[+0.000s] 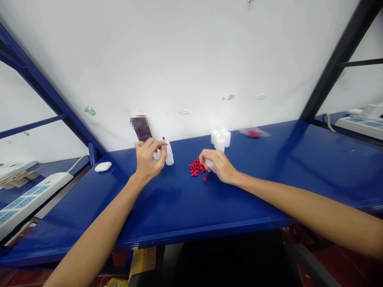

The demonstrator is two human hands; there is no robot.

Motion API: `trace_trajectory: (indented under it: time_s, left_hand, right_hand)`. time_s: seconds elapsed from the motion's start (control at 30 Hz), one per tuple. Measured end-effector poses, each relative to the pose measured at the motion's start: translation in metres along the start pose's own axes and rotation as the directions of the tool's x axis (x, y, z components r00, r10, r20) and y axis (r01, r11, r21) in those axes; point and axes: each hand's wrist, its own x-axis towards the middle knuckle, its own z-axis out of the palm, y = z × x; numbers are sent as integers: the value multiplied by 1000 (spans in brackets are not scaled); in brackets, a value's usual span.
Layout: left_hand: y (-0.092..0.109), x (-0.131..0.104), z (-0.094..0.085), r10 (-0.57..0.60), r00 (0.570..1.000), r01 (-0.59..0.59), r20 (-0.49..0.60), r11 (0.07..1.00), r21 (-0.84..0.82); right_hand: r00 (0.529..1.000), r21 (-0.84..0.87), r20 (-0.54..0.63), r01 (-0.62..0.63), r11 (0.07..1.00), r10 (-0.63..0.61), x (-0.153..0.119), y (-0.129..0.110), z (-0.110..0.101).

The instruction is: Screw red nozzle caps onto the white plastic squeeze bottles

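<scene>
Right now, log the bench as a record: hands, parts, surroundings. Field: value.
left hand: raised beside red-tipped bottle, fingers curled; contact unclear
right hand: closed around white bottle, just right of the pile
red pieces: loose pile, one apart in front
bottle group: white, standing behind right hand
clear bag: red pieces inside, right of bottle group
phone: leaning by wall, partly pixelated
white case: left side of table
table: blue
</scene>
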Motion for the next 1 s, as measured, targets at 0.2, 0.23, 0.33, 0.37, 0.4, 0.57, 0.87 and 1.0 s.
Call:
trace_trajectory:
  time_s: [0.2,0.23,0.33,0.37,0.4,0.57,0.87,1.0]
  left_hand:
    - [64,-24,8,280,835,-148,473,943,-297]
    - [70,-26,11,270,812,-122,518,945,-303]
    - [77,-28,16,213,768,-42,605,958,-284]
    - [78,-28,17,203,755,-31,623,961,-275]
    - [78,-29,18,200,745,-31,637,964,-266]
    - [76,-31,18,224,720,-62,657,963,-260]
    - [71,-20,13,-164,905,386,393,706,-593]
    - [71,-16,8,-246,894,447,375,545,-709]
  right_hand:
    - [1000,-61,11,1,998,-1,-1,2,0]
    - [1000,-81,-21,-7,997,5,-1,3,0]
    - [993,-92,-104,-62,994,52,-1,6,1]
    - [991,-92,-116,-78,993,67,-1,6,1]
    - [990,-98,-119,-87,991,75,-1,7,2]
    - [991,-109,-120,-78,991,65,-1,7,3]
    - [999,-166,-8,-36,985,36,-4,-9,2]
    - [987,-257,149,92,962,-55,-9,-19,4]
